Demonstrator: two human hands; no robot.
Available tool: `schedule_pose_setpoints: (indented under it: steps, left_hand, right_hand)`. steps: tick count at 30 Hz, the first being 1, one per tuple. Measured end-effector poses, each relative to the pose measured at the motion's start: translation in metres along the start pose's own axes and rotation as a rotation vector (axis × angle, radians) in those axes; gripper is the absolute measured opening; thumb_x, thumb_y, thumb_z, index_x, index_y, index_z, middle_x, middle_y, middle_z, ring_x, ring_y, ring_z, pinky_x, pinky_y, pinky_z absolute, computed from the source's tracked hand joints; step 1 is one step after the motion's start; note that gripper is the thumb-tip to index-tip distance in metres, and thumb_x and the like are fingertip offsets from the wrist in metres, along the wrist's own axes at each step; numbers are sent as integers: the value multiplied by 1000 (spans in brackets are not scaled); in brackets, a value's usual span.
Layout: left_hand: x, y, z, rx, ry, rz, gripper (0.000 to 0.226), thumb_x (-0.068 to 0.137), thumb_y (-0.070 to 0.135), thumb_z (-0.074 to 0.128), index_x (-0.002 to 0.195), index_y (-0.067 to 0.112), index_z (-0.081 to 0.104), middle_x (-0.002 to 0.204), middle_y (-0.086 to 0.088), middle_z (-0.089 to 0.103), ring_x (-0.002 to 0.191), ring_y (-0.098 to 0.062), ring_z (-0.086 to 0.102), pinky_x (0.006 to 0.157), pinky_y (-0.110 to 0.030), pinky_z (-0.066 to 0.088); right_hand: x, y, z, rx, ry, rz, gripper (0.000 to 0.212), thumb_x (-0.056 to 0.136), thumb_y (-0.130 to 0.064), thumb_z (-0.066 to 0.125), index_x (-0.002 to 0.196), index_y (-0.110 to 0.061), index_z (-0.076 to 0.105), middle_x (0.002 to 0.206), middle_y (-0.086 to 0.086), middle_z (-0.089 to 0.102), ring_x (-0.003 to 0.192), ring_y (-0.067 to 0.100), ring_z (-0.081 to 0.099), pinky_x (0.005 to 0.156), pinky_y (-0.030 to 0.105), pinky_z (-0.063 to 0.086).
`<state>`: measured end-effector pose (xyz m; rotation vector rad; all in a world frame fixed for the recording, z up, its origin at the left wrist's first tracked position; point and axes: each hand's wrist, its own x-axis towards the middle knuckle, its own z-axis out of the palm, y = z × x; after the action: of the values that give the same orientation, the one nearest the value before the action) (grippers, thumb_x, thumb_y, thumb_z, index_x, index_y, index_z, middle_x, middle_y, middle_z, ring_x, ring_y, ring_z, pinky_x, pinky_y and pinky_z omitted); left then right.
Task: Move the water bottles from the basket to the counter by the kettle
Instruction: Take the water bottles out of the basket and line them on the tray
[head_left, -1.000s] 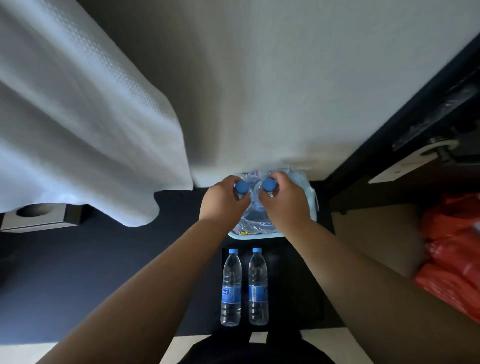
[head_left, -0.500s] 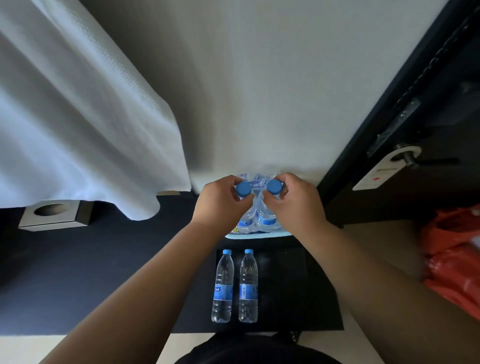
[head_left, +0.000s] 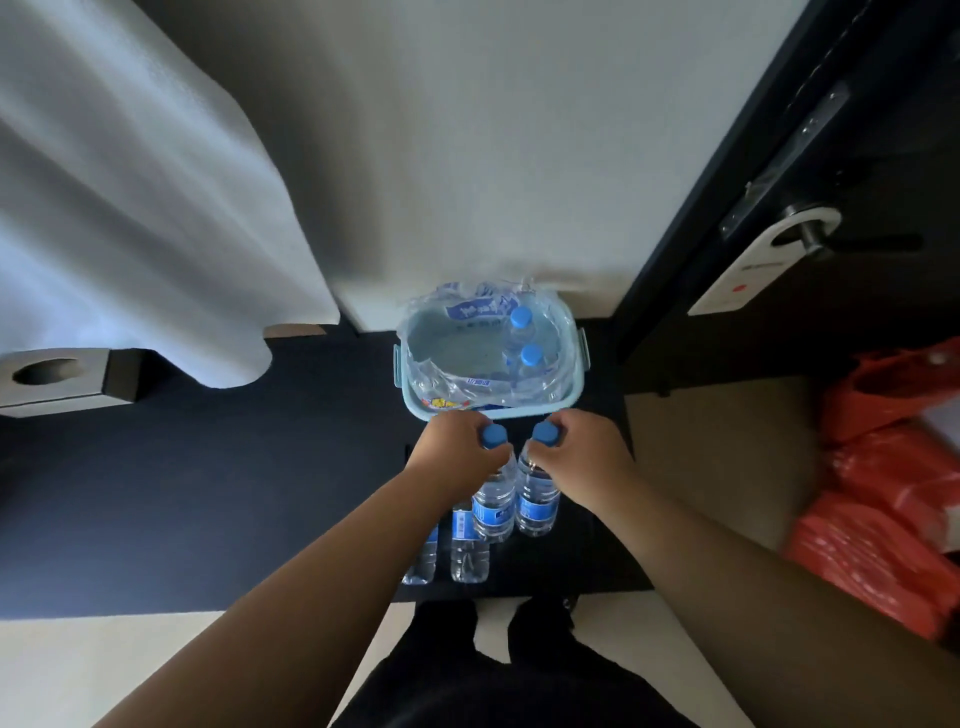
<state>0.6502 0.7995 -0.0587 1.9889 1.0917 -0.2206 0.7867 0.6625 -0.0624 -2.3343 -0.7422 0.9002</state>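
Two water bottles gripped by the neck, just on the person's side of the basket (head_left: 414, 402).

The left hand (head_left: 457, 449) curls its fingers round the neck of one bottle (head_left: 496, 506); the right hand (head_left: 579, 457) does the same to the other bottle (head_left: 537, 501). Both bottles stand upright side by side, long axis vertical and blue caps up, above the dark counter (head_left: 208, 493). Nearer the person than the basket, two standing bottles (head_left: 467, 553) are also upright. Inside the basket, two capped bottles (head_left: 530, 358) sit at its right side amid crumpled plastic wrap (head_left: 457, 312).
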Motion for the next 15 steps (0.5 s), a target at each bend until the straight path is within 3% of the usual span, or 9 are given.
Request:
schedule_pose_setpoints:
  steps: [5,8,12,15]
  left_hand:
    - [14,-22,40,7,-101,-115,12,76,39,73,74,27,70,58,9,65,48,-5,57,48,-22,48]
    - [22,-33,53,100,-118,-151,17,77,41,73,79,25,71,65,6,67,51,-4,57,45,-19,42]
    - [38,-49,59,132,-119,-209,20,79,43,72,79,23,71,68,3,69,59,-16,66,52,-28,55]
    - [51,-63,59,175,-126,-220,30,82,49,72,71,22,67,60,4,65,57,-14,65,47,-24,43]
  right_hand:
    - [7,43,34,44,-88,133,14,79,-34,80,84,-29,68,73,-8,71,67,6,69,60,30,61]
    - [15,57,52,61,-151,184,14,79,-35,81,83,-28,70,72,-8,72,67,5,70,56,26,57]
    - [29,60,71,36,-197,209,12,77,-35,78,77,-25,72,65,-8,71,59,5,68,49,22,50]
    - [41,59,85,14,-217,222,13,80,-35,76,76,-23,72,63,-6,71,56,6,68,47,22,49]
